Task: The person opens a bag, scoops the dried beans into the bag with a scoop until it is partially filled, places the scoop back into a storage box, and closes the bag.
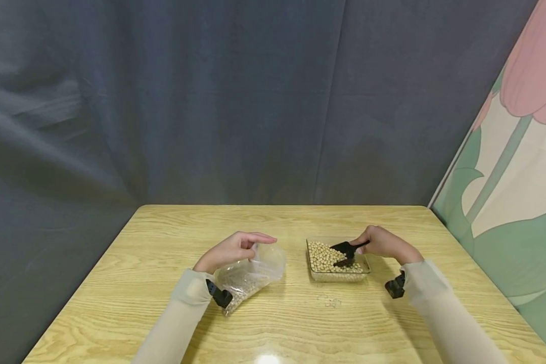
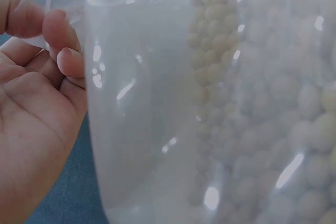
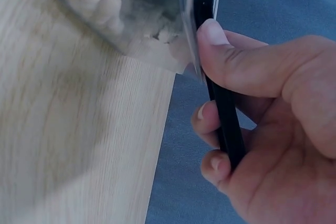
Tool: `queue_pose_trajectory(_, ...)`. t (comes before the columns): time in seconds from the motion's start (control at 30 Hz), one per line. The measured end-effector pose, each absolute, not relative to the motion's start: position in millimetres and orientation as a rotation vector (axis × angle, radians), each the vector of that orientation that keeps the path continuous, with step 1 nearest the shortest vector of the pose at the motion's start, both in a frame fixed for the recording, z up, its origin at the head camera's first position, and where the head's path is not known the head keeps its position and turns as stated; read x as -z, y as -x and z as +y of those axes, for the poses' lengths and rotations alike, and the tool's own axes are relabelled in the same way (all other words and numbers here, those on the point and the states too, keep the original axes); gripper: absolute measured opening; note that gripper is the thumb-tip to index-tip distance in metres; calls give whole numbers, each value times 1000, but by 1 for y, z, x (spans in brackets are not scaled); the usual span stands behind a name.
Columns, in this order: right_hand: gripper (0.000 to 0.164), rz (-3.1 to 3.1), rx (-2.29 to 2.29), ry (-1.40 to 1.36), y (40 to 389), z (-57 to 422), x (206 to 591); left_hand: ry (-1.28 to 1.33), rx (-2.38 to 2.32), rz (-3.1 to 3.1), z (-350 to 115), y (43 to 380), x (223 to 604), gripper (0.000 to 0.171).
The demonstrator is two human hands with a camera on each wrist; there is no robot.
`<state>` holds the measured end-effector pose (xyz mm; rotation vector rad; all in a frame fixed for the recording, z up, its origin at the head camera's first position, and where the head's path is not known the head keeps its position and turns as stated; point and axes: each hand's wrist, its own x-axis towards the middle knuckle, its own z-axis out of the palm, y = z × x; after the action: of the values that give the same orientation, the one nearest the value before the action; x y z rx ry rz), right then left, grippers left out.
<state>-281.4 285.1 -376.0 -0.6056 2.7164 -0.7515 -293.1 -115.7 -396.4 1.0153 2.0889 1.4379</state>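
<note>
My right hand [image 1: 379, 243] grips the handle of a black scoop [image 1: 345, 247], thumb on top and fingers curled beneath in the right wrist view. The scoop's head lies among pale yellow soybeans [image 1: 323, 258] in a clear rectangular container [image 1: 341, 277]. To the left, my left hand [image 1: 236, 248] pinches the rim of a clear plastic bag [image 1: 269, 263] between thumb and fingers. The bag slants, and more soybeans [image 2: 215, 35] have gathered in its lower part. In the left wrist view the bag's wall [image 2: 136, 108] fills most of the picture.
Both things stand on a light wooden table [image 1: 164, 283]. A dark blue curtain [image 1: 236, 111] hangs behind its far edge. A wall with painted tulips [image 1: 518, 202] runs along the right side. Each wrist carries a small black camera [image 1: 395, 286].
</note>
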Motion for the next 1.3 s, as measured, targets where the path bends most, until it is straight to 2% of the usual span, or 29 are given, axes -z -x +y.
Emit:
queue_pose_trajectory(0.3, 26, 2693, 762, 604, 279, 283, 377, -1039, -1438, 2092, -114, 292, 395, 48)
queue_pose_trajectory(0.77, 34, 2791, 711, 554, 270, 279, 382, -1065, -1435, 2099, -115, 290, 394, 48)
queue_pose_trajectory(1.3, 33, 2757, 844, 569, 269, 278, 387, -1037, -1437, 2097, -114, 290, 395, 49)
